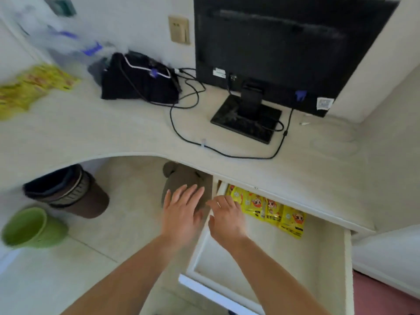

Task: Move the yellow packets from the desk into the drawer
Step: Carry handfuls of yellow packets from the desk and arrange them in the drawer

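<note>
**A:** Fingers [192,193] on your left hand [181,214]: how do they stand?

**B:** Straight and spread, holding nothing. They hang over the pale tiled floor [102,242], just left of the open white drawer [336,264]. A grey plush item [179,176] lies on the floor just beyond your fingertips.

**A:** And your right hand [227,220]?

**B:** Its fingers [223,201] are loosely spread too, palm down, empty. They hover over the drawer's far left corner, close beside your left hand, with a narrow gap between the two.

**A:** Where is what you are to move?

**B:** A row of yellow printed snack packets [270,209] lies flat along the back of the drawer. It starts at your right fingertips and runs off to their right. I cannot tell whether those fingertips touch the nearest packet. A blurred heap of yellow packets [34,87] lies on the pale curved desk [102,133], well away to the upper left of your left fingers.

**A:** What else is around them?

**B:** Beyond your fingers, on the desk, are a black soft bag [141,80] and a black flat monitor [284,53] on a square stand, with black cables [181,133] looping between them. Left of your left fingers, on the floor, stand a brown round waste bin [72,194] and a green plastic bucket [31,228].
</note>
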